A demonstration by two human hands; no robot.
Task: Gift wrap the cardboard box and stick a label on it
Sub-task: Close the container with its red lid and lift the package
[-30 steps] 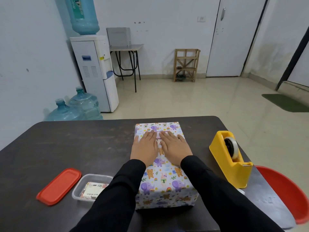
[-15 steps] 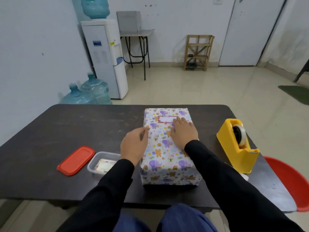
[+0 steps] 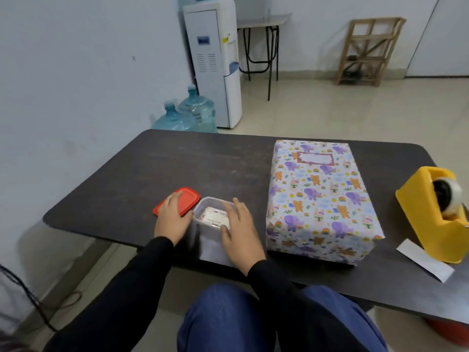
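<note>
The box [image 3: 322, 201], wrapped in animal-print paper, lies on the dark table [image 3: 121, 179] right of centre. A pink-bordered label [image 3: 315, 158] is stuck on its top near the far end. My left hand [image 3: 171, 221] rests on a red lid [image 3: 186, 198] at the table's near edge. My right hand [image 3: 241, 226] lies with straight fingers against the right side of a clear plastic container [image 3: 208, 208], thumb at its near rim. Several labels [image 3: 215, 216] lie inside the container. Neither hand touches the box.
A yellow tape dispenser [image 3: 431, 217] stands right of the box, with a white paper strip [image 3: 426, 260] in front of it. Something red [image 3: 446, 331] sits under the table's right corner. A water dispenser [image 3: 213, 64] and two bottles [image 3: 187, 115] stand beyond the table.
Both hands left the top of the wrapped box and moved left to the lid and container. The label now shows on the box. The camera turned down and left.
</note>
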